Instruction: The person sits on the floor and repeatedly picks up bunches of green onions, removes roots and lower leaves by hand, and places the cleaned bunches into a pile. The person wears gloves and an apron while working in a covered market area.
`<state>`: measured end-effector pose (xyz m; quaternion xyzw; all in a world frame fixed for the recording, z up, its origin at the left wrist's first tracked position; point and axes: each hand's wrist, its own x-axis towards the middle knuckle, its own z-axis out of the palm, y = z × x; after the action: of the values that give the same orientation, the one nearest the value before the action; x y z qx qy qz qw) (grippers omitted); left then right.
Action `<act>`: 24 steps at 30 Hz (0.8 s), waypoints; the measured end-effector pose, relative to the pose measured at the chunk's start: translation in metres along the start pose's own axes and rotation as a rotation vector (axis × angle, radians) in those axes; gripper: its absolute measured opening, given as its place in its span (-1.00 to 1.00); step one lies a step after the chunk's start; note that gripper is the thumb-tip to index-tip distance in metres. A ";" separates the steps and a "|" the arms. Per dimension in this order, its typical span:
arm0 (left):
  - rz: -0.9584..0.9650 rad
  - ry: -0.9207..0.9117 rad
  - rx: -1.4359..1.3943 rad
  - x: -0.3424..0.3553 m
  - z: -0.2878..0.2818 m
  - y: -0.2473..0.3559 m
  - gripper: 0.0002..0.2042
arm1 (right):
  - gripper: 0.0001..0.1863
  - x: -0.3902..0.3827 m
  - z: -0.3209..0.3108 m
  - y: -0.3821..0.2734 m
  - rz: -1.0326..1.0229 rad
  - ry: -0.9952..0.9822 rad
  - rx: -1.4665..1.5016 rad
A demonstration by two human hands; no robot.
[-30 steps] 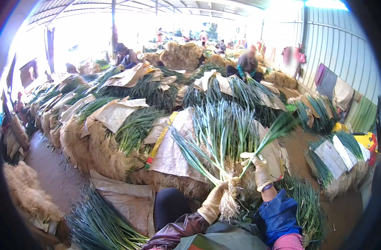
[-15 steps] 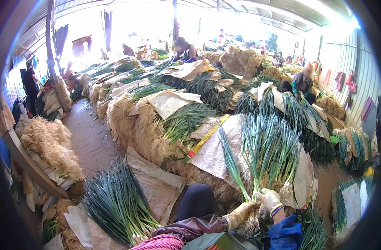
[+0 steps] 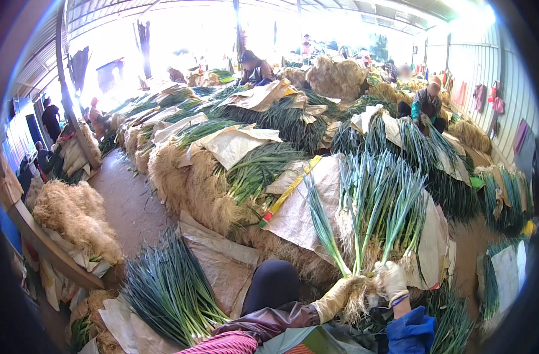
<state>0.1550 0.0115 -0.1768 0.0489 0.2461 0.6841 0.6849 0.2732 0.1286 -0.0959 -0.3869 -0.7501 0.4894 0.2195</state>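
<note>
My left hand (image 3: 337,299), in a pale glove, is closed round the root end of some green onions (image 3: 358,236), whose long leaves fan upward over a sacking sheet (image 3: 302,224). My right hand (image 3: 391,281), also gloved, is close beside it, fingers curled on the base of a stalk at the right of the held onions; its fingertips are partly hidden. Pale stringy roots (image 3: 357,298) hang below my hands. Just behind, more onions (image 3: 411,212) rest on the sheet. My dark knee (image 3: 272,283) shows left of my hands.
A loose pile of onions (image 3: 163,286) lies at lower left. Stacked bundles (image 3: 204,189) stretch ahead, with a yellow strip (image 3: 290,192) on them. Co-workers sit among the piles (image 3: 426,103) (image 3: 255,74). A wooden beam (image 3: 48,242) runs at left; a metal wall (image 3: 476,71) is at right.
The view has turned left. My right hand has come down from partway up a stalk to the root end, next to my left hand, which still holds the onions.
</note>
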 end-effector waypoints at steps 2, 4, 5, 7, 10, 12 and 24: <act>0.001 0.014 0.047 0.006 -0.011 -0.006 -0.78 | -0.63 -0.010 0.018 -0.001 -0.006 -0.023 -0.528; -0.019 -0.003 0.030 0.010 -0.011 -0.012 -0.79 | -0.58 -0.010 0.027 0.033 -0.212 0.058 -0.584; -0.026 -0.008 0.018 0.012 -0.013 -0.015 -0.80 | -0.60 -0.011 0.030 0.037 -0.267 0.110 -0.580; -0.095 -0.008 -0.063 0.027 -0.016 -0.025 -0.78 | -0.65 -0.007 0.019 0.042 -0.330 0.021 -0.226; -0.176 -0.142 0.057 -0.013 0.034 0.010 -0.69 | -0.76 -0.002 -0.015 0.032 -0.209 0.040 0.323; -0.112 -0.057 0.078 -0.029 0.042 0.021 -0.65 | -0.70 0.002 -0.019 -0.001 0.181 0.060 0.382; -0.081 0.002 -0.130 -0.032 0.036 0.018 -0.67 | -0.77 0.039 0.011 0.021 0.080 0.210 0.117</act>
<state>0.1545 -0.0083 -0.1292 -0.0064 0.2037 0.6706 0.7133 0.2500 0.1580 -0.1215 -0.4521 -0.6773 0.4972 0.2994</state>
